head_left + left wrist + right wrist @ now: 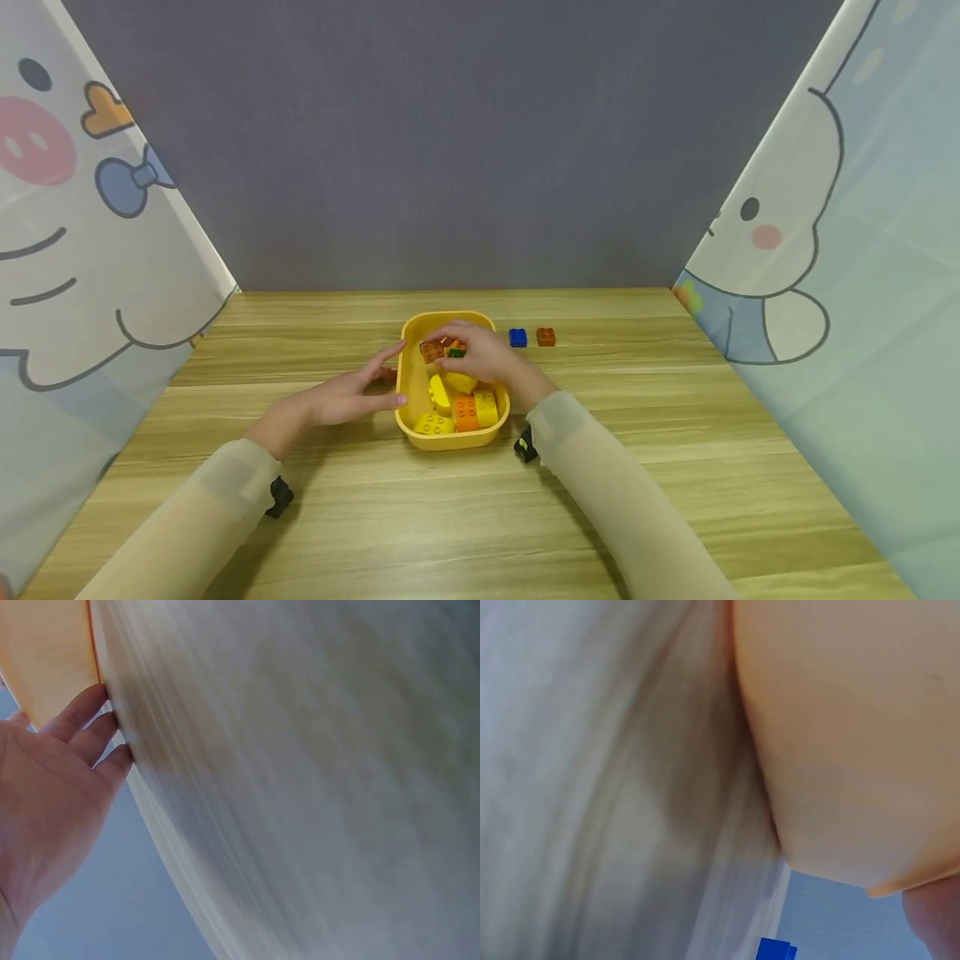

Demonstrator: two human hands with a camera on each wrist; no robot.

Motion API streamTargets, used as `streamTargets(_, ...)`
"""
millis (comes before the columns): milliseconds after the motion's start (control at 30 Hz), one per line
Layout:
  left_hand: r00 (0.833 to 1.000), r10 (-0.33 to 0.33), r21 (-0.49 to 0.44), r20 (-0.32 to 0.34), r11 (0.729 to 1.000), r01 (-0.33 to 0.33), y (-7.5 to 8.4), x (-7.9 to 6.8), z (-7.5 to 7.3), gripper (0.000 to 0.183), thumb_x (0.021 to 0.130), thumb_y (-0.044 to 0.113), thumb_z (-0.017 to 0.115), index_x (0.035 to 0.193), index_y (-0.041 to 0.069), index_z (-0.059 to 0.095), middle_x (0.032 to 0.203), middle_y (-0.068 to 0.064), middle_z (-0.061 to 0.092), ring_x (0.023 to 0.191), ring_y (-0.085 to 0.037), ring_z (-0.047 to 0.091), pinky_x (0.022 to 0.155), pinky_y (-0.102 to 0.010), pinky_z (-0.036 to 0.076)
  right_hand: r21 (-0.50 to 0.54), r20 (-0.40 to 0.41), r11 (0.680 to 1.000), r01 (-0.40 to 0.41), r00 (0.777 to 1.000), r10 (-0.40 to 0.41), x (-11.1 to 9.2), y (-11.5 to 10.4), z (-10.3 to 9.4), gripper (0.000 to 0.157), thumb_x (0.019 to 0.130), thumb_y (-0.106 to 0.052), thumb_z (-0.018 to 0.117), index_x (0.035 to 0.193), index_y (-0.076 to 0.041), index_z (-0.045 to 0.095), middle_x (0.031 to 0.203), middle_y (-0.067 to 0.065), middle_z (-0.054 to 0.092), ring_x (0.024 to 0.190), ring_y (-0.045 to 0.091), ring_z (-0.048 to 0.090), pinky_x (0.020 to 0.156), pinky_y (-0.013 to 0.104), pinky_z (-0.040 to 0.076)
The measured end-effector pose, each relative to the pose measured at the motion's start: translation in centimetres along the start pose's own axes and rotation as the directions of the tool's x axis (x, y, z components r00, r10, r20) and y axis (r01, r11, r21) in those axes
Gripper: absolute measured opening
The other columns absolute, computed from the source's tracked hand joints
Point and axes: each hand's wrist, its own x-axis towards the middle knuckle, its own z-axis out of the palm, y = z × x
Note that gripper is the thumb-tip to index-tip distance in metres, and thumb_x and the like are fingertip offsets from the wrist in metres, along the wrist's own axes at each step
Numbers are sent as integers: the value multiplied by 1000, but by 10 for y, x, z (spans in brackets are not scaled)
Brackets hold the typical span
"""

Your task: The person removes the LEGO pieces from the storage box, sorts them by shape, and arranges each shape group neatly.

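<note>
A yellow plastic bin (406, 417) stands on the table with several toy bricks in it. My left hand (341, 398) is at its left side, fingers spread and fairly straight, with the fingertips right at the wall and rim. Reaching in from the right, my right hand (480, 354) pinches a brown brick (432, 352) between fingers and thumb. Beside that brick, an orange and a green brick (456, 353) show partly under the hand. Nearer in the bin lie yellow bricks (434, 424), an orange brick (467, 413) and a rounded yellow piece (439, 394).
Behind the bin to the right, a blue brick (518, 337) and another brown brick (546, 337) sit side by side on the wooden table (637, 433). A dark grey panel (450, 167) closes off the back, and printed cloths hang at both sides.
</note>
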Motion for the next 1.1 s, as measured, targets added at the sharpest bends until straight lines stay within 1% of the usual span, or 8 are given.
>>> streamTargets(200, 1000, -14, 1, 4, 1000, 14, 0, 1, 0, 98, 105, 67, 62, 176, 43, -2, 174, -23, 40, 160, -54, 36, 126, -80, 26, 59, -64, 997, 45, 997, -42, -7, -3, -12, 40, 105, -22, 78, 144, -23, 71, 142, 2, 69, 131, 31, 65, 113, 52, 56)
streamTargets(400, 1000, -10, 18, -9, 1000, 11, -2, 2, 0, 99, 105, 68, 62, 176, 44, -2, 174, -22, 41, 160, -53, 37, 126, -79, 26, 86, -153, 988, 126, 982, -112, -24, 4, -35, 39, 102, -11, 79, 140, -15, 73, 142, 8, 68, 118, 27, 70, 104, 51, 60)
streamTargets(567, 1000, -8, 30, -16, 1000, 8, -3, 2, 0, 99, 104, 68, 63, 176, 43, 0, 173, -22, 42, 160, -53, 37, 126, -79, 26, 99, -210, 986, 136, 971, -113, -46, 19, -58, 40, 100, -5, 80, 139, -8, 73, 138, 16, 68, 110, 29, 73, 95, 51, 63)
streamTargets(667, 1000, -8, 32, -19, 999, 9, -3, 2, 0, 99, 104, 69, 63, 176, 43, 0, 173, -22, 42, 160, -52, 37, 126, -79, 26, 113, -239, 988, 106, 968, -77, -62, 33, -71, 40, 100, -5, 81, 139, -8, 73, 133, 17, 69, 108, 31, 74, 90, 48, 64)
streamTargets(767, 1000, -7, 31, -20, 999, 8, -2, 3, 0, 99, 104, 68, 63, 176, 42, 0, 173, -22, 42, 161, -52, 37, 127, -79, 25, 120, -255, 991, 53, 967, -21, -77, 49, -82, 39, 102, -7, 79, 140, -9, 73, 135, 17, 68, 110, 32, 73, 91, 41, 63)
streamTargets(833, 1000, -8, 30, -19, 1000, 9, -2, 3, 0, 99, 104, 68, 63, 176, 42, 0, 174, -22, 41, 161, -52, 36, 127, -79, 25, 131, -255, 991, 16, 967, 19, -86, 59, -88, 39, 103, -9, 79, 141, -10, 72, 138, 15, 68, 112, 32, 72, 94, 39, 61)
streamTargets(1033, 1000, -13, 30, -14, 999, 14, -2, 3, 0, 99, 104, 68, 62, 176, 43, -1, 174, -23, 41, 160, -52, 37, 126, -79, 26, 134, -244, 989, -68, 965, 99, -103, 85, -101, 40, 105, -13, 77, 144, -11, 70, 144, 12, 67, 115, 33, 70, 98, 50, 58)
streamTargets(1100, 1000, -13, 31, -14, 999, 13, -1, 3, 1, 99, 105, 68, 62, 176, 42, -1, 174, -22, 41, 160, -52, 37, 126, -79, 26, 130, -240, 987, -95, 963, 125, -107, 93, -104, 40, 106, -14, 76, 145, -12, 70, 147, 12, 66, 116, 33, 69, 99, 51, 57)
